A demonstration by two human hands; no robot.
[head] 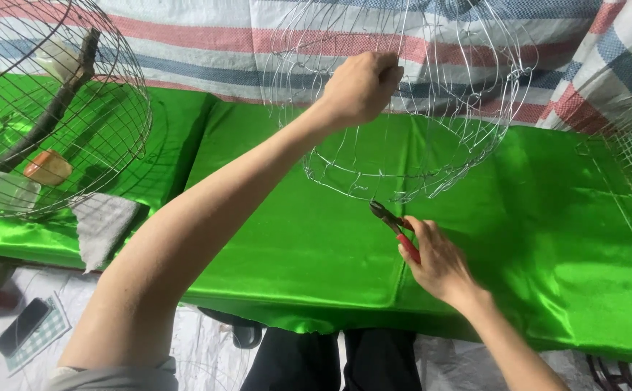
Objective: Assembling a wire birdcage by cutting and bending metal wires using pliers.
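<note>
Wire basket (403,137) over green cloth (294,239), cage (55,108) beside

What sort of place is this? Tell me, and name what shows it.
Probably a makeshift craft workspace for making wire cages. The left hand holds a half-formed wire frame, the right hand holds red-handled wire cutters, and a finished round wire cage sits on the green satin cloth.

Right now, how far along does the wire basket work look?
Done: the wire frame already has its rounded shape, with a hoop at the bottom and ribs rising from it. In hand: the left hand holds the frame up over the green cloth, while the right hand brings red-handled cutters to the bottom hoop. Left: the sides look open and sparse beside the finished cage.
</note>
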